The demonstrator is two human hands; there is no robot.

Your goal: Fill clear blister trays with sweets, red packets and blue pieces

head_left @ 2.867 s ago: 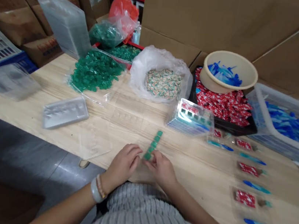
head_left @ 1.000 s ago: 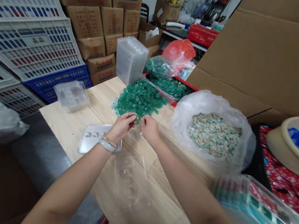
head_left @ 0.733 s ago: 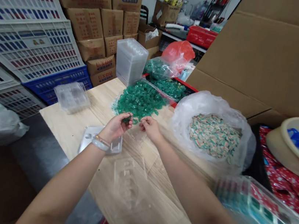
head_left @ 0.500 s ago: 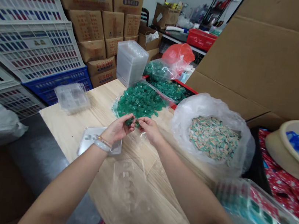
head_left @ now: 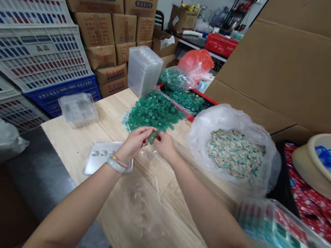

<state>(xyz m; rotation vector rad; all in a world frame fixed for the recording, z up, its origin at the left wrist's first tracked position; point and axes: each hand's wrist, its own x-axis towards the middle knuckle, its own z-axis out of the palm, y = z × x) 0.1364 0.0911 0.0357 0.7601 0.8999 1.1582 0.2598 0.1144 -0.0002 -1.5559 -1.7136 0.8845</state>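
My left hand (head_left: 136, 142) is closed in a pinch just in front of a heap of small green translucent pieces (head_left: 155, 112), which lies on clear plastic. Close beside it, my right hand (head_left: 164, 143) is closed too, fingertips bent downward. Whatever the fingers hold is too small or hidden to make out; a bit of green shows between the hands. Under and left of my left wrist sits a white tray (head_left: 94, 163) with a few small clear pieces in it. Clear plastic film (head_left: 139, 202) lies on the wooden table (head_left: 110, 122) below my hands.
Right of my hands, a plastic bag (head_left: 197, 134) holds many small printed pieces. Stacked clear boxes (head_left: 143, 71) stand at the back, flat clear trays (head_left: 78, 109) at the left. A red-rimmed tray (head_left: 210, 100) holds more green pieces. Clear packs (head_left: 291, 240) lie by my right arm.
My fingertips, together before, are now slightly apart. My right hand has turned downward, and my left hand has shifted a little to the right.
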